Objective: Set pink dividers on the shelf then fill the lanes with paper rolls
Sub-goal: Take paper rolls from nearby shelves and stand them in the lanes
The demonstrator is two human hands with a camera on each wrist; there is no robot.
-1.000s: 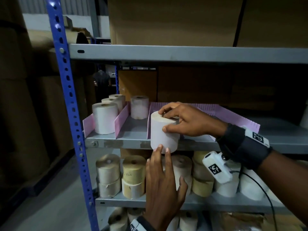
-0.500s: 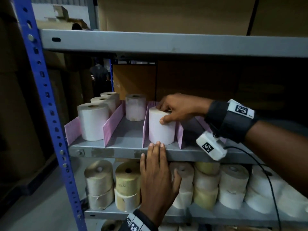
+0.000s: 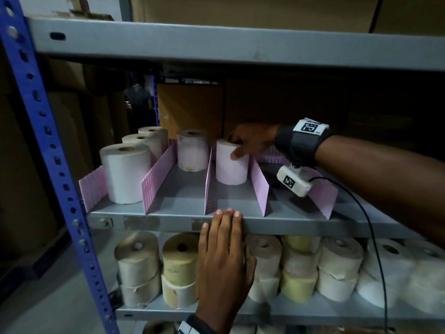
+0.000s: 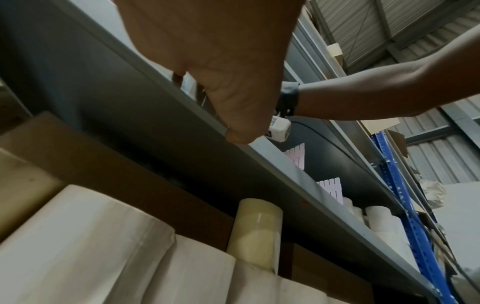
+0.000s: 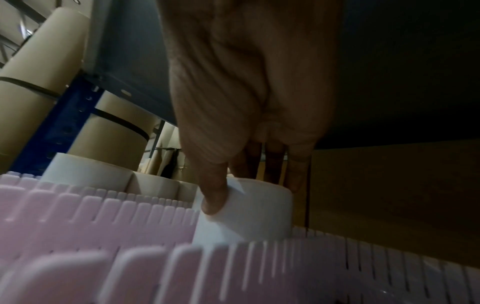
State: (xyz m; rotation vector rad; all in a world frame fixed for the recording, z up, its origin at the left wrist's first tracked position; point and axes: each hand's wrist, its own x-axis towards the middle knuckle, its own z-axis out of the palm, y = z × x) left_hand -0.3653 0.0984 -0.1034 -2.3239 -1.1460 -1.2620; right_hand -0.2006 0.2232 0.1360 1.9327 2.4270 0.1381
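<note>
Right hand (image 3: pixel 252 143) clamped on roll (image 3: pixel 231 165): push it straight back between dividers (image 3: pixel 259 186). Left hand (image 3: pixel 225 259) flat, fingers straight on shelf (image 3: pixel 168 221) edge: brace there.

1. you have a blue perforated upright (image 3: pixel 45 150) at the rack's left.
2. a grey upper shelf beam (image 3: pixel 216 44) spans above, with brown cardboard boxes (image 3: pixel 240 8) on it.
3. big banded cardboard tubes (image 5: pixel 109 131) stand beyond the rack.
</note>
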